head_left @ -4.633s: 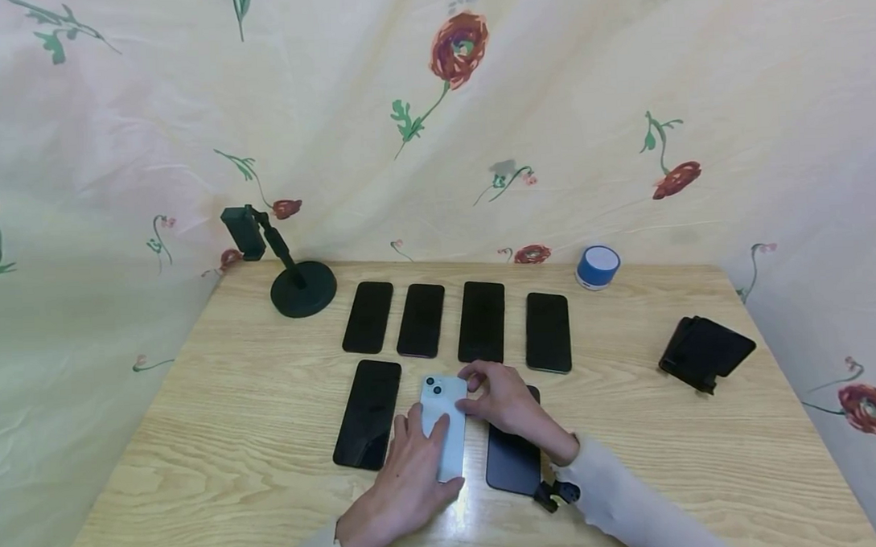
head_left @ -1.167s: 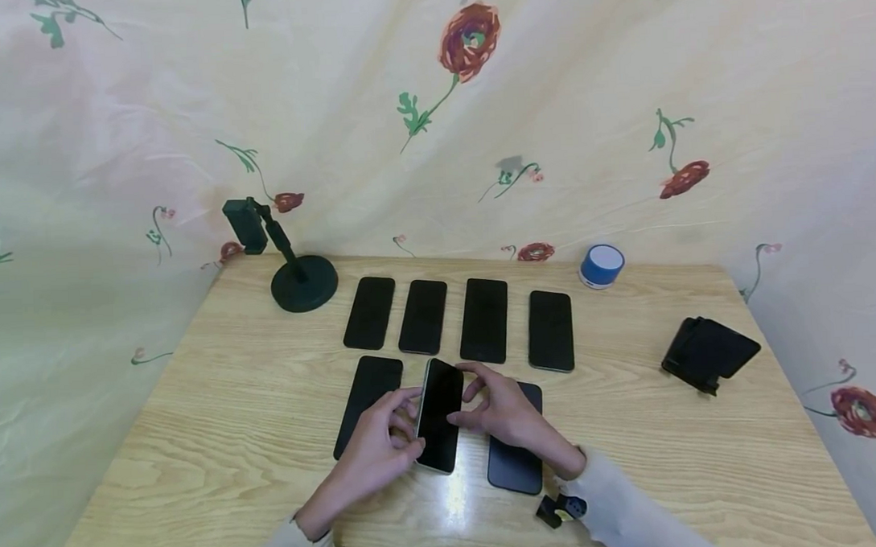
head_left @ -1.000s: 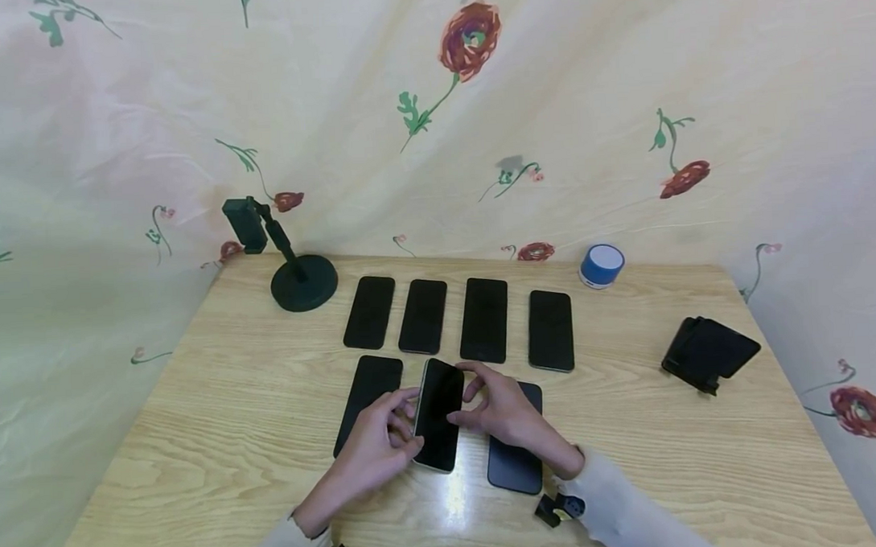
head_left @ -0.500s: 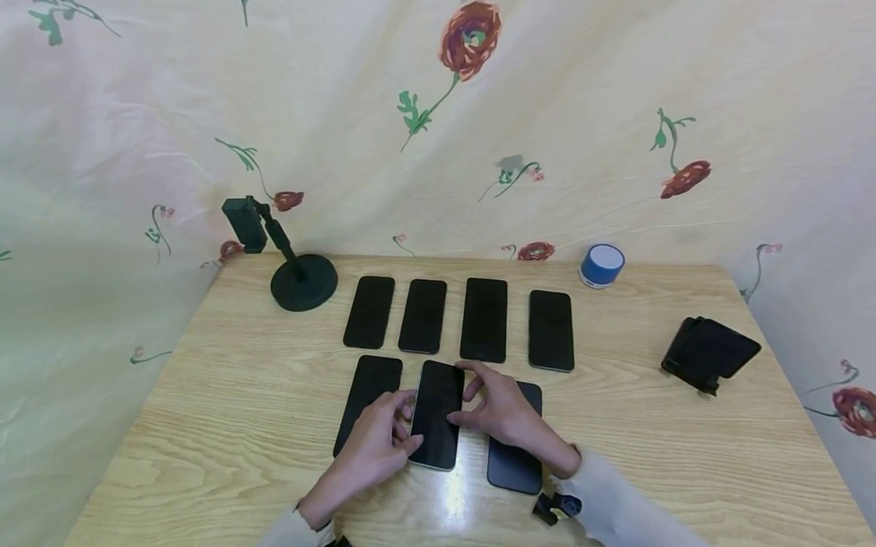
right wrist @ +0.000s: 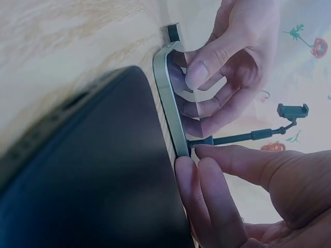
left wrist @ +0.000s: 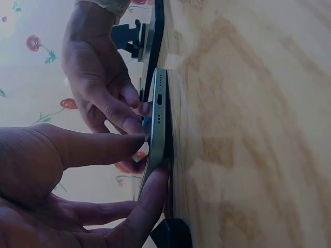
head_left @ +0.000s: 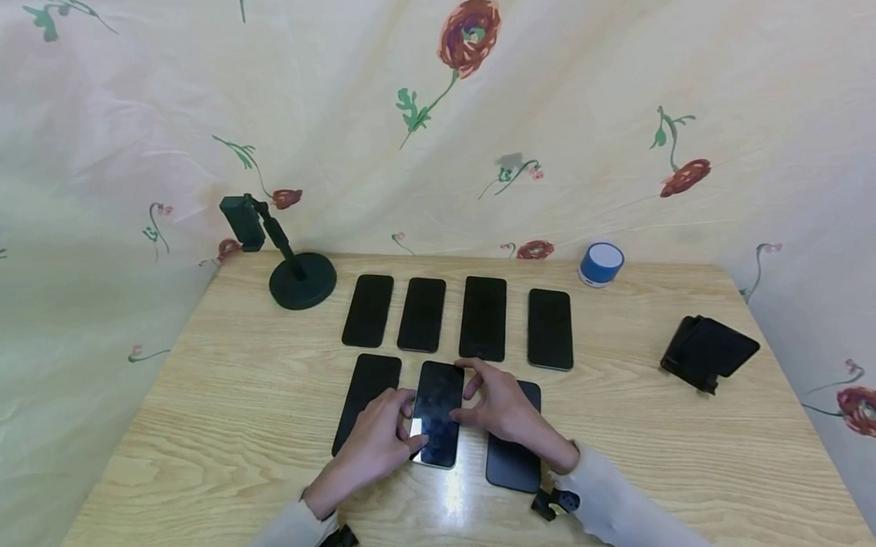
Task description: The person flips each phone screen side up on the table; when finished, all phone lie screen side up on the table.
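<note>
A smartphone (head_left: 437, 402) with a pale mint frame lies face up and close over the table between both hands, its dark screen reflecting light. My left hand (head_left: 375, 441) pinches its left edge, thumb over the screen and fingers at the side. At the opposite edge, the thumb and fingers of my right hand (head_left: 502, 402) pinch it near the top. In the left wrist view the phone's bottom edge (left wrist: 160, 124) shows its charging port, slightly above the wood. The right wrist view shows the right fingertips at the pale frame (right wrist: 166, 88).
One dark phone (head_left: 360, 389) lies left of the hands, another (head_left: 515, 464) partly under the right forearm. Several black phones (head_left: 483, 316) form a row behind. Farther back stand a black phone stand (head_left: 303, 282) and a blue speaker-like cylinder (head_left: 601, 264); a black folding holder (head_left: 709, 351) sits right.
The pale phone lay back up at first, then was turned screen up. Over the last second its left edge has come down with my left hand; my right hand has barely moved.
</note>
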Motion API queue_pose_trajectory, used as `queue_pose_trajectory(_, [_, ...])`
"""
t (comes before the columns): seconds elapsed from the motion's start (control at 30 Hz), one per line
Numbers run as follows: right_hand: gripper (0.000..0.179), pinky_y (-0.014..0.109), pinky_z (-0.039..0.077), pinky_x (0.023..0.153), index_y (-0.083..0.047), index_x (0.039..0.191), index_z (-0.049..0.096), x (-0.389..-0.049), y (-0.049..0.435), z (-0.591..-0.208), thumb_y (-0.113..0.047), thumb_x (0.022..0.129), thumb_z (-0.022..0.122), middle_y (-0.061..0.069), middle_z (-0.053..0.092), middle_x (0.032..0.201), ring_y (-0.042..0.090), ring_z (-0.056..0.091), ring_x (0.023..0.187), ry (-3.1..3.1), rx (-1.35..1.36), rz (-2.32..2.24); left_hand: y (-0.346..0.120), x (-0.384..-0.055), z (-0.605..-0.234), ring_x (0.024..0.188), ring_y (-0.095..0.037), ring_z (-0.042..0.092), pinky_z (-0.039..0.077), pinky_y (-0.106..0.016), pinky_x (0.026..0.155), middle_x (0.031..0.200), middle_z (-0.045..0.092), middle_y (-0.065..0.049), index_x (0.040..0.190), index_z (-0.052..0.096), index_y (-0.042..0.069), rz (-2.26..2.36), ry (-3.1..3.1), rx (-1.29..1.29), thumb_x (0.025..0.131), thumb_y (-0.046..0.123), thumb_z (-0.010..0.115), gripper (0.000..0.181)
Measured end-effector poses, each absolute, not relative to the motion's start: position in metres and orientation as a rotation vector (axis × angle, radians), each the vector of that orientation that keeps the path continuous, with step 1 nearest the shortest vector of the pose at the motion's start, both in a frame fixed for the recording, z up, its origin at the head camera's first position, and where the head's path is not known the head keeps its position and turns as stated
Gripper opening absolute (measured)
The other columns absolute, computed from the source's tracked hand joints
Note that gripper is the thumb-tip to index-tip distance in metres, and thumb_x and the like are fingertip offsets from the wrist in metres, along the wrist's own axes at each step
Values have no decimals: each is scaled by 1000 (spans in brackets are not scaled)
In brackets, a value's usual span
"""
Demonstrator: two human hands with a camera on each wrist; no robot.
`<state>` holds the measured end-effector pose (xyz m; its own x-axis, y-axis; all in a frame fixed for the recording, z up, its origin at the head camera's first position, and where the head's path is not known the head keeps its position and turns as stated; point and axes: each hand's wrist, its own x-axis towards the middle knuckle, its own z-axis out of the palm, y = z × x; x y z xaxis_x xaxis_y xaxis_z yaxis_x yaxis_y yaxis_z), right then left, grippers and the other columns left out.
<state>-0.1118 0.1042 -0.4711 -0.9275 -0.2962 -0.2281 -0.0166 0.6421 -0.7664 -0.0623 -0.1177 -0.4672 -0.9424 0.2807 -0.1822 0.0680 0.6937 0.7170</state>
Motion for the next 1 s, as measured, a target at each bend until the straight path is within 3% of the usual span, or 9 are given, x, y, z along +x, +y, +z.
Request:
queue_pose_trajectory(0.37, [76, 26, 46, 71, -11, 144, 58, -114, 104, -470, -13, 76, 92, 2, 68, 92, 12, 55, 71, 2548, -216, -1156, -113, -70, -459, 76, -12, 53, 42, -28, 70, 98, 58, -4, 140, 57, -4, 964, 2661, 290, 84, 18, 88, 68])
queue_pose_trajectory(0.57, [78, 25, 45, 70, -12, 146, 57, -111, 108, -467, -16, 76, 93, 2, 69, 94, 12, 56, 73, 2529, -193, -1158, -112, -69, -458, 75, -10, 54, 43, -25, 67, 100, 58, -3, 142, 55, -3, 980, 2637, 275, 82, 19, 89, 72])
queue_pose_trajectory(0.77, [77, 24, 51, 66, -10, 148, 53, -107, 118, -459, -17, 81, 90, 8, 71, 105, 11, 67, 75, 2465, -247, -1231, -110, -66, -459, 72, -12, 56, 45, -26, 63, 104, 59, -5, 149, 50, 2, 974, 2639, 233, 83, 18, 89, 78])
queue_pose_trajectory(0.87, [77, 24, 57, 69, -8, 150, 51, -106, 126, -456, -18, 83, 88, 12, 69, 109, 13, 73, 80, 2426, -291, -1275, -107, -65, -459, 86, -21, 65, 55, -37, 75, 117, 63, -12, 150, 50, 5, 926, 2683, 232, 83, 21, 89, 80])
queue_pose_trajectory(1.0, [75, 25, 59, 71, -6, 150, 50, -105, 135, -452, -16, 85, 87, 14, 68, 112, 15, 75, 84, 2417, -325, -1298, -103, -62, -457, 105, -29, 65, 56, -50, 90, 129, 61, -16, 150, 51, 8, 876, 2741, 255, 83, 24, 89, 80])
